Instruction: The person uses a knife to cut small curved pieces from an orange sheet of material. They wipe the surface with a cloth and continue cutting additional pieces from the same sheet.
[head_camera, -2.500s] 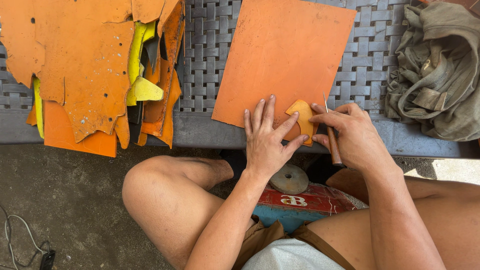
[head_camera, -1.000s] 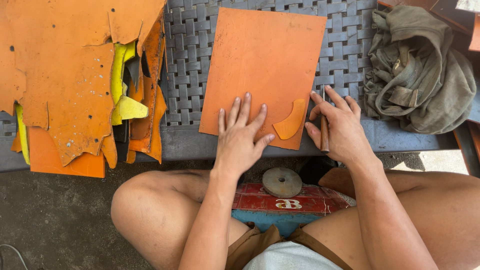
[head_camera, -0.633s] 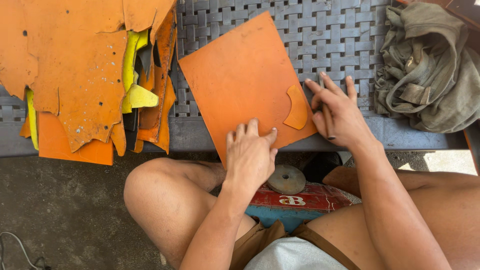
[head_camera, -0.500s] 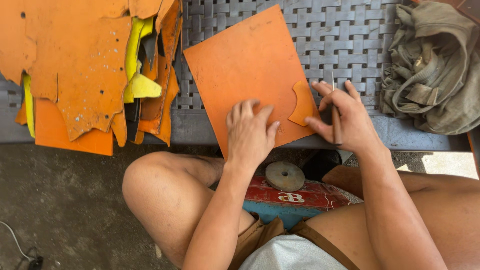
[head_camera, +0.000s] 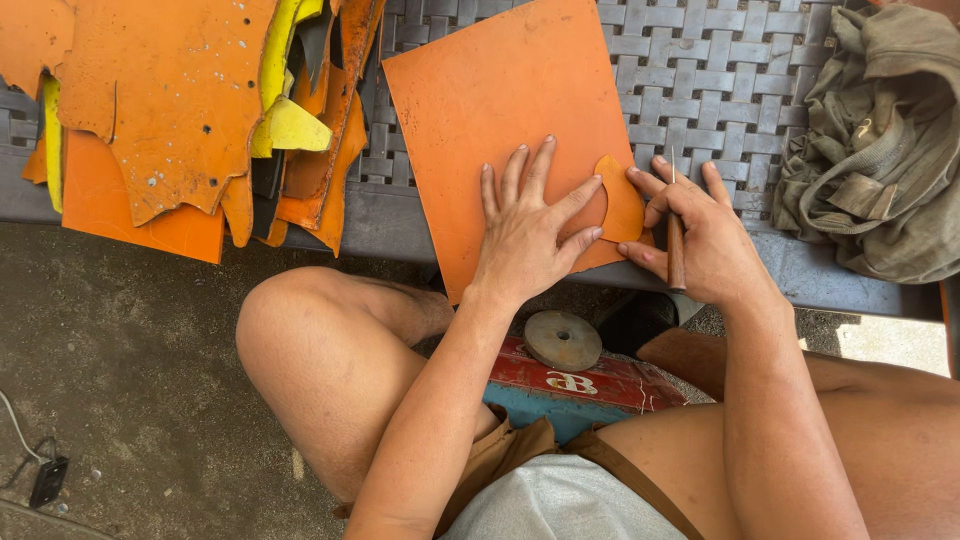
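The left hand is pressing flat, fingers spread, on the orange sheet at frame centre; the right hand is gripping a wooden-handled tool beside the curved cut-out piece. A slip could nick those fingers.

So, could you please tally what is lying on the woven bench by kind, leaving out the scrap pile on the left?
Orange sheet: 1
Small curved orange cutout: 1
Brown-handled tool in the right hand: 1
Olive cloth bundle: 1
Total: 4
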